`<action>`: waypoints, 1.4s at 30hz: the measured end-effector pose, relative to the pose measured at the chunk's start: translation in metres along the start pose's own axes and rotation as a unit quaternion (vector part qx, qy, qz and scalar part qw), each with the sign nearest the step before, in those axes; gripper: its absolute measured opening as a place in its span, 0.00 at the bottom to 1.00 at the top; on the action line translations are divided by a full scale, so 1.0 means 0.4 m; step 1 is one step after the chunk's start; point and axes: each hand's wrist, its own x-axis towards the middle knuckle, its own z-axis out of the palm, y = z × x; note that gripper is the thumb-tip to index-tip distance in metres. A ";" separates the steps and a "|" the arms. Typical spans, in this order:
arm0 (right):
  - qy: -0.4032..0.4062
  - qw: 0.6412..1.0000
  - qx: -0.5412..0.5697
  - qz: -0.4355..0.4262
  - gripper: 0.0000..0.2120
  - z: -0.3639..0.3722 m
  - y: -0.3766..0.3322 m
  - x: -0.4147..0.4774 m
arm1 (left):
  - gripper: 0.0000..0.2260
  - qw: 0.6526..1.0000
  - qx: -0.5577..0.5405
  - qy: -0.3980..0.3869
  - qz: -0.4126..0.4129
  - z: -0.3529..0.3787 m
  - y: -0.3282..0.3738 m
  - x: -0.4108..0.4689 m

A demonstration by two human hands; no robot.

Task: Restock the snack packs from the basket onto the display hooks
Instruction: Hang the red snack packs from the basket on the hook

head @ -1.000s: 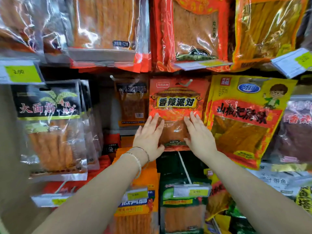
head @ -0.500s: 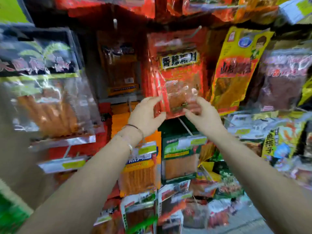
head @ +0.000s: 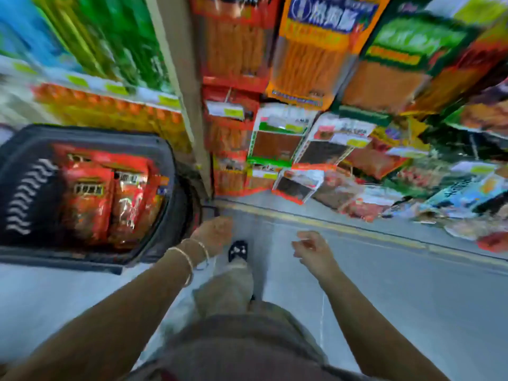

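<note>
Grey floor (head: 384,284) below; basket (head: 82,134) at left holds red snack packs (head: 88,199); my left hand (head: 213,233) beside it, right hand (head: 312,250) apart; fingers (head: 222,226) loose, holding nothing.

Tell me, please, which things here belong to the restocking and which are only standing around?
For the job: basket; red snack packs inside it; hanging display; left hand and right hand, both empty.

Just around: green packs on the left shelf; yellow floor line; shoe.
</note>
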 end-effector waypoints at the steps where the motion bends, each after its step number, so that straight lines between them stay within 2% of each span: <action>1: -0.029 0.998 0.004 0.053 0.10 0.030 0.050 -0.015 | 0.05 0.998 0.037 0.001 -0.060 0.022 -0.059 -0.042; 3: -0.098 0.986 -0.013 0.134 0.10 0.087 0.136 -0.052 | 0.03 0.991 0.064 -0.029 -0.118 0.075 -0.194 -0.165; 4: -0.129 0.978 -0.039 0.158 0.09 0.111 0.171 -0.072 | 0.06 0.985 0.028 -0.047 -0.166 0.088 -0.247 -0.226; 6: -0.164 0.967 -0.097 0.170 0.05 0.153 0.217 -0.105 | 0.10 0.969 -0.037 -0.003 -0.243 0.064 -0.321 -0.272; 7: -0.167 0.963 -0.134 0.163 0.03 0.171 0.222 -0.114 | 0.11 0.958 -0.096 0.035 -0.267 0.035 -0.340 -0.284; 9: -0.185 0.950 -0.212 0.134 0.07 0.213 0.194 -0.113 | 0.08 0.930 -0.194 0.106 -0.292 -0.020 -0.397 -0.293; 11: -0.216 0.934 -0.270 0.091 0.10 0.271 0.132 -0.097 | 0.06 0.907 -0.258 0.133 -0.305 -0.080 -0.433 -0.303; 14: -0.228 0.923 -0.308 0.039 0.02 0.387 0.010 -0.061 | 0.06 0.887 -0.306 0.148 -0.313 -0.164 -0.484 -0.308; 18: -0.236 0.945 -0.225 -0.001 0.04 0.589 -0.176 -0.018 | 0.07 0.909 -0.277 0.125 -0.286 -0.323 -0.548 -0.296; 20: -0.247 0.944 -0.215 -0.043 0.05 0.695 -0.268 -0.002 | 0.06 0.919 -0.273 0.120 -0.259 -0.418 -0.581 -0.280; 25: -0.264 0.946 -0.182 -0.039 0.03 0.926 -0.403 0.056 | 0.08 0.917 -0.287 0.152 -0.232 -0.637 -0.676 -0.219; 27: -0.261 0.950 -0.172 -0.016 0.03 0.997 -0.415 0.095 | 0.09 0.919 -0.275 0.166 -0.230 -0.703 -0.716 -0.178; 34: -0.208 0.961 -0.169 0.067 0.15 1.199 -0.355 0.242 | 0.07 0.897 -0.262 0.247 -0.255 -0.789 -0.858 -0.017; 36: -0.187 0.964 -0.172 0.080 0.17 1.266 -0.336 0.273 | 0.07 0.891 -0.267 0.241 -0.277 -0.782 -0.891 0.015; 40: -0.123 0.974 -0.134 0.134 0.15 1.403 -0.322 0.330 | 0.10 0.892 -0.259 0.198 -0.314 -0.757 -0.954 0.044; 42: -0.102 0.974 -0.127 0.157 0.20 1.457 -0.323 0.357 | 0.08 0.891 -0.271 0.196 -0.307 -0.757 -0.978 0.048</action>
